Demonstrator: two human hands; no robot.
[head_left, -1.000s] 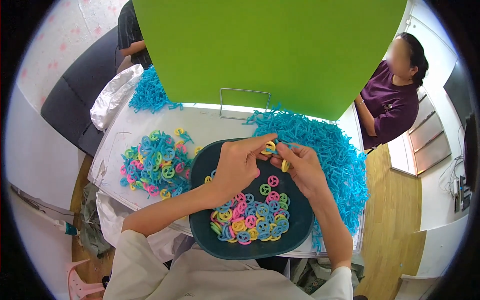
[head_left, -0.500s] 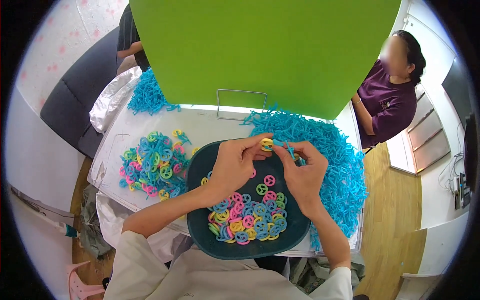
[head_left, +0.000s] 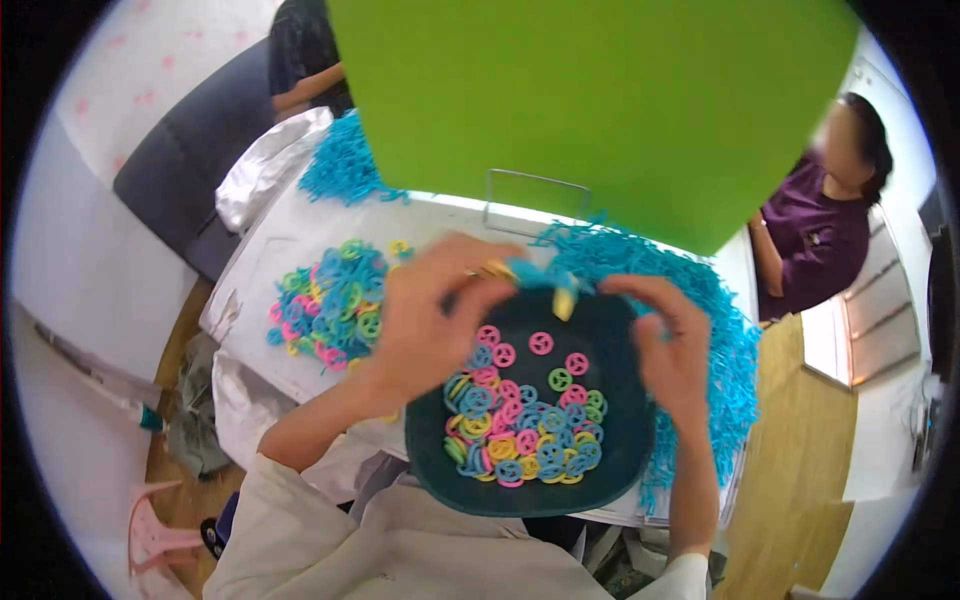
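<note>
Your left hand pinches a yellow ring; the blue strip runs rightward to your gripping right hand.

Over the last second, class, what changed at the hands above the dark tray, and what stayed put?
The right hand moved out to the right, away from the left hand; a blue strip now spans between them, with a yellow ring hanging. The ring heaps in the dark tray and on the white table stayed.

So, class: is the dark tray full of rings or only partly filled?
Partly filled: the rings heap at the near side of the tray, and dark base shows elsewhere.
</note>
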